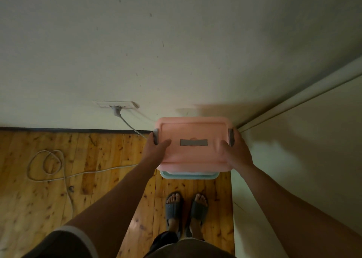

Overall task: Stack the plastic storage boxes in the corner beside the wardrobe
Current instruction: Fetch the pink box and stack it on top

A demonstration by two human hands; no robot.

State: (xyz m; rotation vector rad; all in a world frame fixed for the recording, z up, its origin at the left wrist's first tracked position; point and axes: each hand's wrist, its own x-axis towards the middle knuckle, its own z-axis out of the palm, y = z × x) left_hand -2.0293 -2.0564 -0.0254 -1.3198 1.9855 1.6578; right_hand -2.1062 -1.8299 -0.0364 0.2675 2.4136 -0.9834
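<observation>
So, looking straight down here: the pink box (194, 129) sits right in the corner where the wall (176, 51) meets the wardrobe (303, 159), and it's directly over a pale green box (189, 175). Only the near rim of that green one peeks out, the rest is covered, so I honestly can't tell if the pink box is resting on it or hanging just above. The left hand (157, 148) grips the pink box's left end by the grey latch (155, 136), thumb lying on the lid; its fingers go round the side and are out of sight. The right hand (238, 152) does the same at the right end, thumb on top, fingers curled round the edge next to the other latch (231, 137), mostly hidden too. A flat grey handle (194, 142) sits in the middle of the lid, between the thumbs. The far edge of the lid looks a bit smeared. Over on the left a plug sits in a wall socket (117, 104), and its white cable (47, 165) loops across the wooden floor (94, 179), with one stretch disappearing behind the left hand. At the bottom you get two feet in grey slippers (174, 208), and dark clothing cut off by the frame edge.
</observation>
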